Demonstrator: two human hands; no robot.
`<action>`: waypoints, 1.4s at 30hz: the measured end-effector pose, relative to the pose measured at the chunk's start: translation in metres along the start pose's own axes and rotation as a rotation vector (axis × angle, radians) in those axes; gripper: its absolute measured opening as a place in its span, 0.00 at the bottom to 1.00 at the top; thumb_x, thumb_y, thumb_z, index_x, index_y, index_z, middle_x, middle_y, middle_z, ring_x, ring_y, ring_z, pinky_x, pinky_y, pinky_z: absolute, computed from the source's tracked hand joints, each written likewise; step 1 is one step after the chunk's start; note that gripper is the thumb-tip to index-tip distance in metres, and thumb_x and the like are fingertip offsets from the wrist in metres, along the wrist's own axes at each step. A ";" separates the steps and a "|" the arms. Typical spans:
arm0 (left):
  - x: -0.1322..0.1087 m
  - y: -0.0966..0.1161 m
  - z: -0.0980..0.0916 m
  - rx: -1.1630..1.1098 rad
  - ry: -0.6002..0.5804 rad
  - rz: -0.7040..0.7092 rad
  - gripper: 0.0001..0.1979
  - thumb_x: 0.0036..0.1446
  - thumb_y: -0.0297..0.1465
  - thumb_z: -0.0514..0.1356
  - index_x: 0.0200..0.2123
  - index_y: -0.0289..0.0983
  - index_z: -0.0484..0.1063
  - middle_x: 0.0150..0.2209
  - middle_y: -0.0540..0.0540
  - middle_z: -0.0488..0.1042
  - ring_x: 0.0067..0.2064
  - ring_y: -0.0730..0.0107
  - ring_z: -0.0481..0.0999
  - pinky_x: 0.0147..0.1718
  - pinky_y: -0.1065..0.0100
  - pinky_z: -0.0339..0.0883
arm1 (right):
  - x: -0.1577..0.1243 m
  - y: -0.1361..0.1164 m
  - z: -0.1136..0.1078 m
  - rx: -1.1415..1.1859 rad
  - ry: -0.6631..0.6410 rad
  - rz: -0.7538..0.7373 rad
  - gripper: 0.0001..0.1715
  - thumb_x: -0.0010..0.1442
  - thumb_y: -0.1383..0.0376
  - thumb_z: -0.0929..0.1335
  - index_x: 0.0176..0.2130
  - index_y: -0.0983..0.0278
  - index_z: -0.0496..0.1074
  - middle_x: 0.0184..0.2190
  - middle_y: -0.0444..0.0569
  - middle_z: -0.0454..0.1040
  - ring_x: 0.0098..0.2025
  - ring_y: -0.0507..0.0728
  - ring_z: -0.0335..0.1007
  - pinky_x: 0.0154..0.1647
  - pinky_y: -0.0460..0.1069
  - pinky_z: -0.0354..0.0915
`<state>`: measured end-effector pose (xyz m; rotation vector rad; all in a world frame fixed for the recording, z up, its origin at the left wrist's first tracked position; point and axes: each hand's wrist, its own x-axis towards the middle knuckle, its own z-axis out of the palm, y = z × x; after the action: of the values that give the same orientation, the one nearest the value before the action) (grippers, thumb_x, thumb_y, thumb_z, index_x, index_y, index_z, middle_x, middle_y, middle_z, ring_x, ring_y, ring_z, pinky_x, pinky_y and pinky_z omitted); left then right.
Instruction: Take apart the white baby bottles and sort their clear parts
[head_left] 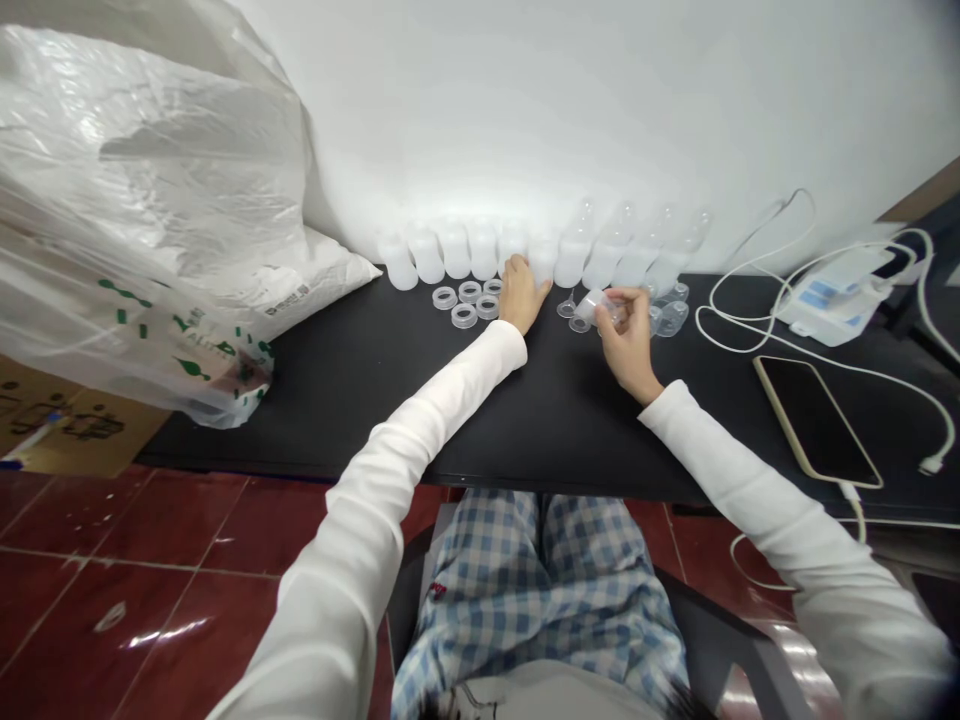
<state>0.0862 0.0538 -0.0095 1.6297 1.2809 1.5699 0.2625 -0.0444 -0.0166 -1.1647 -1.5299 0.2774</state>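
Note:
My left hand (523,297) is at the row of frosted bottles, its thumb and fingers about the lower part of a bottle without a cover (543,260); the exact contact is partly hidden. In my right hand (628,335), thumb and fingers close on a translucent screw collar (594,303), tilted above the table. Beside it lie clear teats (568,308). Several loose collars (464,316) lie left of my left hand. More frosted bottles (429,257) stand along the wall, and those at the right wear clear domed covers (624,228).
Clear covers (670,318) lie beyond my right hand. On the right are a phone (819,420), white cables (750,345) and a white and blue box (838,297). A large plastic bag (187,180) bulges over the left of the black table (330,400).

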 end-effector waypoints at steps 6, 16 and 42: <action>0.000 0.015 0.001 0.045 -0.034 -0.085 0.19 0.57 0.13 0.61 0.38 0.41 0.59 0.53 0.35 0.70 0.64 0.45 0.72 0.65 0.44 0.61 | -0.001 0.001 0.002 0.041 0.003 0.038 0.31 0.66 0.37 0.66 0.53 0.56 0.65 0.49 0.56 0.70 0.54 0.65 0.73 0.53 0.62 0.74; -0.059 0.035 -0.043 -0.228 -0.316 -0.100 0.08 0.72 0.35 0.57 0.40 0.38 0.72 0.35 0.49 0.73 0.35 0.73 0.73 0.36 0.68 0.67 | 0.000 -0.006 0.005 0.081 -0.091 0.079 0.33 0.64 0.36 0.69 0.54 0.57 0.68 0.49 0.56 0.74 0.50 0.64 0.76 0.49 0.60 0.76; -0.076 0.045 -0.064 -0.532 -0.368 -0.342 0.13 0.60 0.26 0.64 0.26 0.37 0.64 0.26 0.54 0.64 0.29 0.77 0.65 0.31 0.73 0.66 | -0.009 -0.013 0.012 -0.014 -0.368 -0.187 0.31 0.64 0.38 0.71 0.51 0.59 0.72 0.35 0.49 0.75 0.32 0.58 0.71 0.37 0.57 0.73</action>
<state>0.0462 -0.0470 0.0076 1.2097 0.8027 1.1950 0.2442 -0.0528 -0.0176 -1.0092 -1.9519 0.3703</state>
